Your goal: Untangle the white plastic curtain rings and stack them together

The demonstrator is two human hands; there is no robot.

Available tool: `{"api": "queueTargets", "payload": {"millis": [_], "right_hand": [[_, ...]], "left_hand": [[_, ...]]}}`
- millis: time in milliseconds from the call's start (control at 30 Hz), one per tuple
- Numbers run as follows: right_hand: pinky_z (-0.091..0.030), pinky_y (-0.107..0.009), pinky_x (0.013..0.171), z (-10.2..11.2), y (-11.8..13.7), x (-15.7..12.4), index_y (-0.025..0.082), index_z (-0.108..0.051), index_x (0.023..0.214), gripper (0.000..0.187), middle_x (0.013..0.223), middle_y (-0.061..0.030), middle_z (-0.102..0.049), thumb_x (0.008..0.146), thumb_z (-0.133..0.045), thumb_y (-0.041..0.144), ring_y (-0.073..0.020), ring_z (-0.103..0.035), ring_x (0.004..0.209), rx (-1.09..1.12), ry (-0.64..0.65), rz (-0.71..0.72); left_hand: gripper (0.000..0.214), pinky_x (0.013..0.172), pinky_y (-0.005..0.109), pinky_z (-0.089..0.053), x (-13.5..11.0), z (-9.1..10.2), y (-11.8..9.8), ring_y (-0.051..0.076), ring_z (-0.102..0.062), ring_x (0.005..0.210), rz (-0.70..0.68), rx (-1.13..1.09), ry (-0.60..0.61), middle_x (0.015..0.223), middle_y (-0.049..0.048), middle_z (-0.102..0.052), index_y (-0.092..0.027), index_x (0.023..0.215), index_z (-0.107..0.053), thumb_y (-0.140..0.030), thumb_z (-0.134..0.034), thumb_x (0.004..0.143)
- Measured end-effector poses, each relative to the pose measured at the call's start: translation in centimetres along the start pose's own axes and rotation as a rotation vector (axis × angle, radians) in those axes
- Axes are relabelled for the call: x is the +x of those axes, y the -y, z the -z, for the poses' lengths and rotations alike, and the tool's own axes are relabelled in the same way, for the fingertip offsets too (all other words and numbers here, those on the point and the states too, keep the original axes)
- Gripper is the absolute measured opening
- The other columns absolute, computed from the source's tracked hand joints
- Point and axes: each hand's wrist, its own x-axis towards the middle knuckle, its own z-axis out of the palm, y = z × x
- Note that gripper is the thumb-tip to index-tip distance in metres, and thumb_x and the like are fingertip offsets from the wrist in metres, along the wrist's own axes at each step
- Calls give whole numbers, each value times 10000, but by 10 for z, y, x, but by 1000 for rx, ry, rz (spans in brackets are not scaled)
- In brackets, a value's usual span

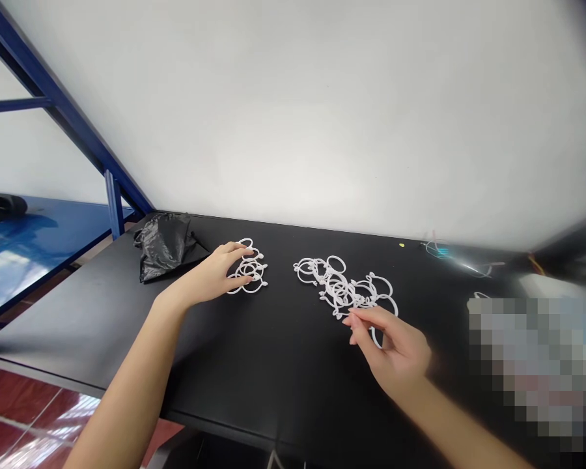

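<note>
My left hand (223,266) reaches over a smaller cluster of white curtain rings (254,281), fingers stretched out and thumb apart, touching the rings. Each ring has a small eyelet on its rim. To the right lies a larger, tangled pile of the same white curtain rings (339,286). At the near edge of that pile my right hand (395,345) is closed in a pinch, thumb against fingertips, on what looks like one ring; the fingers partly hide it. Another ring shows through the gap between thumb and palm.
A crumpled black plastic bag (163,244) lies at the back left of the black table (254,371). Clear plastic with a shiny strip (449,255) is at the back right, near a small yellow bit (402,245). A blue metal frame (78,124) rises at left, against a white wall.
</note>
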Motion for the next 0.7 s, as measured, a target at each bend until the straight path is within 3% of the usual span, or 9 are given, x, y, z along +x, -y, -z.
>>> {"api": "queueTargets", "payload": {"millis": [167,333,500,700], "right_hand": [[-582,-275,566,0,1,1,225,-686,959,246,680,19,-693,829,-617,27,-129,-657,539,5,5,13],[-581,-268,557,-1,4,3,222,-679,984,278,689,15,-698,824,-615,5,-120,-647,528,-2,-13,86],[-577,-260,538,0,9,5,220,-679,988,289,695,9,-703,820,-613,-6,-120,-647,521,3,-6,107],[-581,-257,560,0,12,8,214,-682,991,303,643,20,-669,817,-607,-23,-126,-657,549,15,27,121]], "left_hand": [[401,1080,430,-410,14,-6,-35,265,-501,1264,-175,4,-43,1348,120,-529,-202,1285,-542,-419,-477,955],[427,1030,462,-447,36,-38,-68,294,-498,1263,-364,84,26,1400,151,-478,-191,1355,-474,-325,-516,952],[280,983,435,-481,42,-66,-69,271,-546,1173,-367,21,-20,1311,134,-545,-174,1208,-554,-298,-518,960],[165,928,379,-492,32,-68,-69,223,-599,1036,-392,-139,-89,1144,86,-629,-182,987,-616,-307,-511,970]]}}
